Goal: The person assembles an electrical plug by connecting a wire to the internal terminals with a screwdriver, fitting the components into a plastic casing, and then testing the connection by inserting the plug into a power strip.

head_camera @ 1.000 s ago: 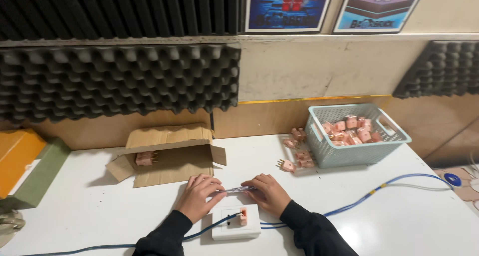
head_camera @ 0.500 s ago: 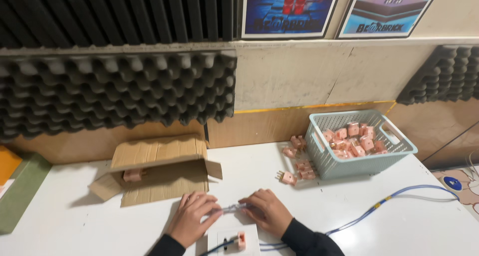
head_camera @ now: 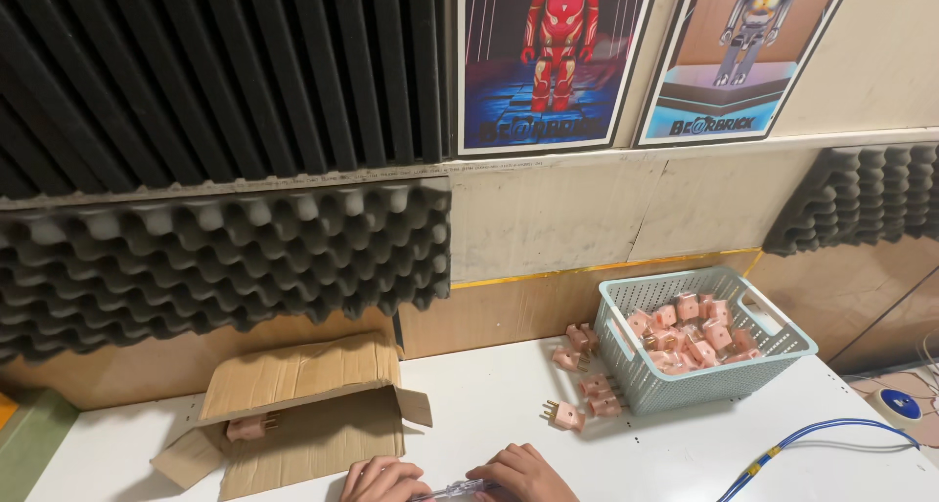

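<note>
Head view is showing a slim, pale tool [head_camera: 458,488], pen-like with a clear shaft, lying at the bottom edge of the frame between the two hands. Left hand [head_camera: 383,480] is curling its fingers over one end and right hand [head_camera: 523,473] is curling over the other, so both grips are closing on the tool just above the white desk [head_camera: 489,404]. Beside the left hand, a flattened cardboard box [head_camera: 303,414] is lying open with one pink plug [head_camera: 246,428] inside it. Farther right, a few loose pink plugs [head_camera: 579,385] are sitting near a pale blue basket [head_camera: 646,380] that is holding a heap of the same plugs. A blue cable [head_camera: 812,434] is trailing across the desk's right side. Grey foam panels [head_camera: 215,258] are covering the wall behind.
</note>
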